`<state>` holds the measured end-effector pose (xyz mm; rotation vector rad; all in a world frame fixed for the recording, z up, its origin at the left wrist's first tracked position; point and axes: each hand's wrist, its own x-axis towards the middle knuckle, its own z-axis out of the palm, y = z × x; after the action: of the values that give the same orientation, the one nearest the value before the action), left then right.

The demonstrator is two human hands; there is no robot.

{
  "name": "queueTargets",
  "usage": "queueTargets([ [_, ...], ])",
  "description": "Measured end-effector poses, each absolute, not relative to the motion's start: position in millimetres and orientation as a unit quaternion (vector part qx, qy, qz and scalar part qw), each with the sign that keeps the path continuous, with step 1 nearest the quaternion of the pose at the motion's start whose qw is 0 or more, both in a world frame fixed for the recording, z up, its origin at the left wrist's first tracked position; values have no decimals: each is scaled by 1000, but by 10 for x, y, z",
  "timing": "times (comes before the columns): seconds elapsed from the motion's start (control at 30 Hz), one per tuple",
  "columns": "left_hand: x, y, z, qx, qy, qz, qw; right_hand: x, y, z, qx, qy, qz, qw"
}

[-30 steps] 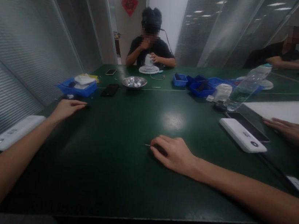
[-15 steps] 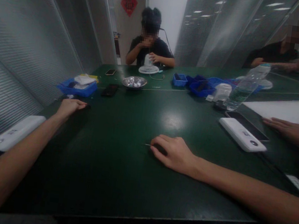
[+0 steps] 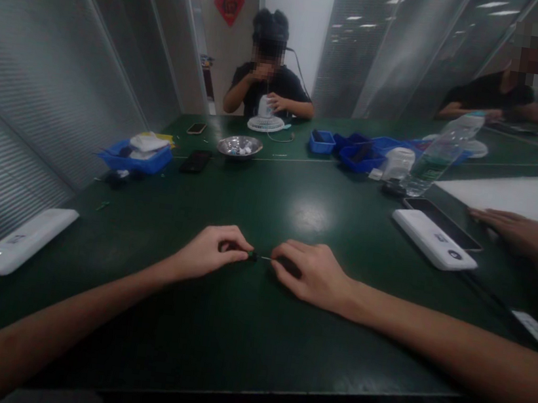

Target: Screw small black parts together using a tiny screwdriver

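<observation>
My left hand pinches a small black piece between thumb and fingers, low over the green table. My right hand rests on the table, its fingers closed around something mostly hidden. A thin metal rod sticks out leftward from those right fingertips. The rod's tip is right at the black piece; I cannot tell whether it goes into it.
A white power bank and a phone lie at the right, near another person's hand. A second power bank lies left. Behind are a blue bin, a metal bowl and a tilted bottle. A person sits opposite with a fan.
My left hand has come from beside the blue bin at the far left to the middle, bringing the small black piece up to the rod. My right hand has stayed in place.
</observation>
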<state>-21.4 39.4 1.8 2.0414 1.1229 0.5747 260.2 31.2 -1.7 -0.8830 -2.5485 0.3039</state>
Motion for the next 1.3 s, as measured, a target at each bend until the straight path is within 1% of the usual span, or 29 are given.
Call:
queueTargets([
  [0.13, -118, 225, 30, 828, 397, 236, 317, 2608, 314, -33, -313, -919, 115, 210],
  [0.27, -153, 238, 63, 837, 394, 231, 303, 2605, 318, -28, -311, -921, 111, 208],
  [0.47, -124, 238, 51, 834, 386, 229, 322, 2591, 313, -25, -294, -930, 107, 193],
  [0.7, -146, 261, 1, 824, 380, 225, 354, 2611, 321, -34, -263, -933, 132, 207],
  [0.93, -159, 281, -21, 816, 370, 224, 383, 2591, 311, -42, -259, -935, 139, 198],
  [1.13, -85, 236, -8, 832, 363, 224, 355, 2581, 306, -37, -246, -946, 120, 172],
  [1.3, -51, 225, 2, 838, 364, 215, 344, 2569, 298, -50, -231, -950, 117, 173],
])
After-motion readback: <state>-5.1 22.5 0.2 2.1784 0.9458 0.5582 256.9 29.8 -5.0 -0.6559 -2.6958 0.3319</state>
